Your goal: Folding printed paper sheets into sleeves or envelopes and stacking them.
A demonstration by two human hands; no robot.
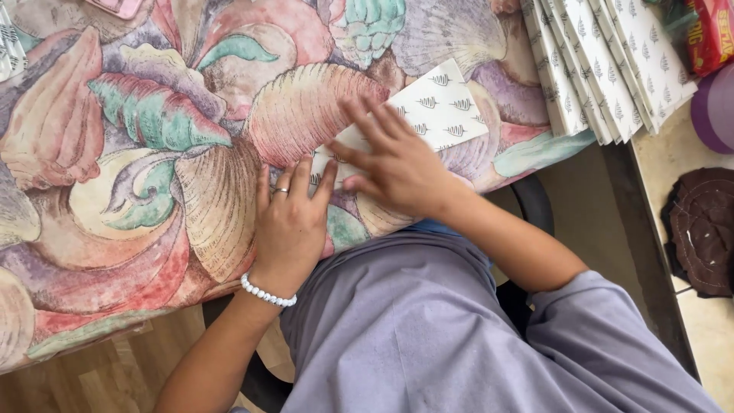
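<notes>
Grey cloth (428, 329) over the person's lap fills the bottom of the view, below the worktop (115, 153), which is spread with a shell-patterned cover in pink, green and cream. On its near edge lies a white paper (436, 111) printed with small dark leaf marks. Its long axis runs slantwise, from low near the left hand up and away toward the right. The left hand (289, 222), with a ring and a white bead bracelet (267, 293), lies flat, fingers spread, its tips touching the paper's lower end. The right hand (397, 164) presses flat on the paper's middle, fingers splayed and extended; neither grip closes round anything. A stack (604, 61) of matching printed papers sits fanned at the far right corner. Beyond it shows a red package (711, 34), and a brown cloth (703, 229) lies beside the worktop.
</notes>
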